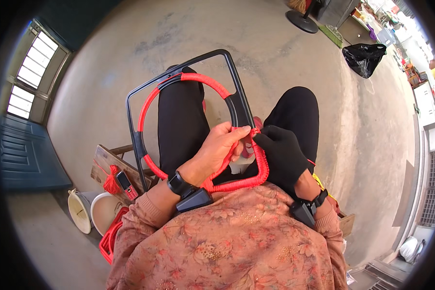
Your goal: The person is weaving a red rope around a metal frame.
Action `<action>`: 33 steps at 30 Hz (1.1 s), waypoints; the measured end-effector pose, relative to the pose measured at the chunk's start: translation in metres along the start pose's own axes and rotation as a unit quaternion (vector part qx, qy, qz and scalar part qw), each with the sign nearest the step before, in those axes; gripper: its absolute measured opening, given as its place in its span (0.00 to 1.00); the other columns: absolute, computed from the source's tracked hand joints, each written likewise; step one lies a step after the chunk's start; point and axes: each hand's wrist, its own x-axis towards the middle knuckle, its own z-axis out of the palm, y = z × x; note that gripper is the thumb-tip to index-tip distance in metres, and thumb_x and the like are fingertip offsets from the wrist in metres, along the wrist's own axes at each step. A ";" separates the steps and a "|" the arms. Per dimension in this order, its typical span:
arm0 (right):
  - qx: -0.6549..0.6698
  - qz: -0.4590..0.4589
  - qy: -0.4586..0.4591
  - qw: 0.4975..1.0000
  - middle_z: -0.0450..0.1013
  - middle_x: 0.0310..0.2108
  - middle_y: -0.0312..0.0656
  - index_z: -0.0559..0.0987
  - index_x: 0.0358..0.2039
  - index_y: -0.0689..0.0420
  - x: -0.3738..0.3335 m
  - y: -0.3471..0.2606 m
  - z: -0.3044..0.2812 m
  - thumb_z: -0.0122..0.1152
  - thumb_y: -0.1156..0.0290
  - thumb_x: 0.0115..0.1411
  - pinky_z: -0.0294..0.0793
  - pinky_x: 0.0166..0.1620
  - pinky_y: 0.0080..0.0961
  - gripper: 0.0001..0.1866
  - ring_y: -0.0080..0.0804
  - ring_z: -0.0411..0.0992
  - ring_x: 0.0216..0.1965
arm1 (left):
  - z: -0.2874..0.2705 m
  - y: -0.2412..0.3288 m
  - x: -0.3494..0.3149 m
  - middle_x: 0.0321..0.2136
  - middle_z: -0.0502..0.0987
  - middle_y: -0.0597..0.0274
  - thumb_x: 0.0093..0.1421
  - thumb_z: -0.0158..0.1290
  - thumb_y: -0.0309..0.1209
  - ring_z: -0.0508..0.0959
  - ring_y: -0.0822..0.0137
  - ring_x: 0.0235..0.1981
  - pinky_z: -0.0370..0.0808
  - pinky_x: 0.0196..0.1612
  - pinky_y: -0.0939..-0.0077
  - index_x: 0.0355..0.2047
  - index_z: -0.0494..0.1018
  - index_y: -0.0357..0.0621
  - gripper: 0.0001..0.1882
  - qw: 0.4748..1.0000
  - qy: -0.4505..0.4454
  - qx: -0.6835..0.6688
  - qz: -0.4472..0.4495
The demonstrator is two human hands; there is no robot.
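Across my lap rests a black square frame (240, 86) with a ring (205, 81) set inside it. Red wrapping covers parts of the ring, and tightly wound red cord (262, 165) covers the frame's near right corner. My bare left hand (215, 147) is closed round the ring's right side, its thumb pressed to the frame where the winding ends. Beside it, my right hand (284, 153) in a black glove pinches the red cord at that same spot, its fingertips partly hidden. Both hands almost touch.
Left of me, a wooden bench (104, 166) holds a red cord bundle (112, 180) and a phone (126, 184). Pale buckets (79, 210) and a red basket (112, 237) stand nearby. A black plastic bag (364, 59) and a broom (332, 35) are at the far right.
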 end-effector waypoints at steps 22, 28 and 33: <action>-0.555 -0.011 0.344 0.757 0.78 0.32 0.48 0.79 0.34 0.53 -0.053 0.151 -0.305 0.58 0.68 0.58 0.74 0.40 0.39 0.06 0.50 0.77 0.38 | -0.009 0.010 -0.010 0.25 0.71 0.69 0.60 0.59 0.23 0.66 0.82 0.16 0.61 0.17 0.86 0.40 0.69 0.41 0.11 0.993 -0.070 0.087 -0.029; -0.609 0.171 0.383 0.673 0.80 0.37 0.48 0.80 0.41 0.57 -0.106 0.141 -0.378 0.67 0.66 0.53 0.75 0.43 0.37 0.16 0.46 0.78 0.40 | -0.021 0.017 -0.010 0.23 0.72 0.67 0.63 0.54 0.25 0.65 0.81 0.14 0.61 0.16 0.85 0.39 0.70 0.41 0.06 0.999 -0.050 -0.005 -0.010; -0.583 0.132 0.195 0.778 0.78 0.44 0.50 0.80 0.45 0.58 -0.101 0.107 -0.303 0.75 0.70 0.42 0.74 0.51 0.36 0.27 0.48 0.76 0.47 | -0.014 0.006 -0.006 0.22 0.75 0.65 0.66 0.51 0.31 0.69 0.77 0.14 0.63 0.17 0.83 0.36 0.73 0.40 0.07 0.993 -0.103 -0.048 -0.026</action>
